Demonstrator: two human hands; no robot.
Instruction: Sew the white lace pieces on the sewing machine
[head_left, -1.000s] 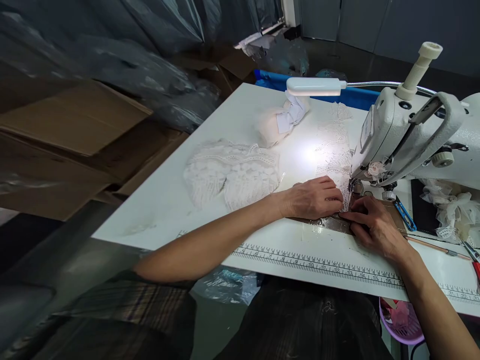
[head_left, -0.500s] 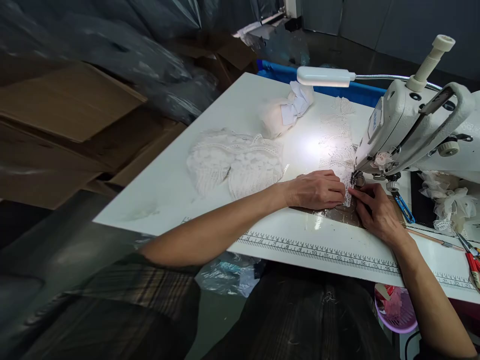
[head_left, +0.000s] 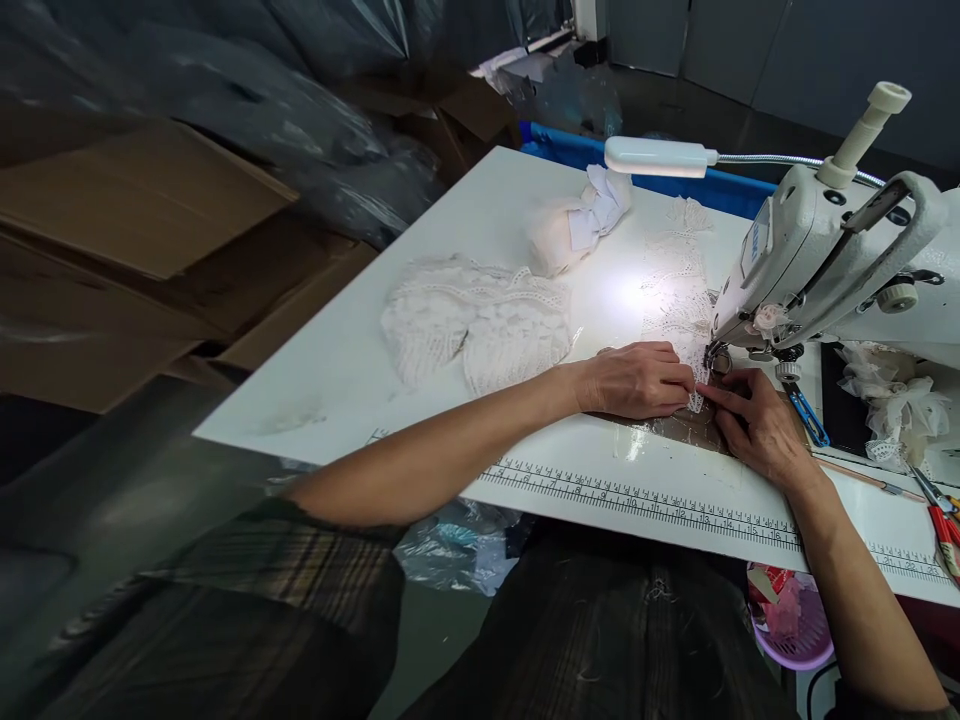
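My left hand (head_left: 637,380) lies on the white table (head_left: 450,240), its fingertips pressed on the near end of a white lace strip (head_left: 679,285). My right hand (head_left: 754,425) pinches the same lace end just in front of the presser foot (head_left: 716,358) of the white sewing machine (head_left: 832,265). The strip runs away from me, past the machine head, under the lamp's glare. The needle itself is too small to make out.
A pile of white lace pieces (head_left: 480,325) and a cream bundle (head_left: 570,225) lie left of the strip. A lamp (head_left: 652,157) hangs over the table. A printed ruler (head_left: 675,505) lines the near edge. Tweezers (head_left: 810,415), scissors (head_left: 937,510), cardboard boxes (head_left: 150,220) surround.
Both hands have slid a little further towards the presser foot with the lace end between them. The view has shifted slightly.
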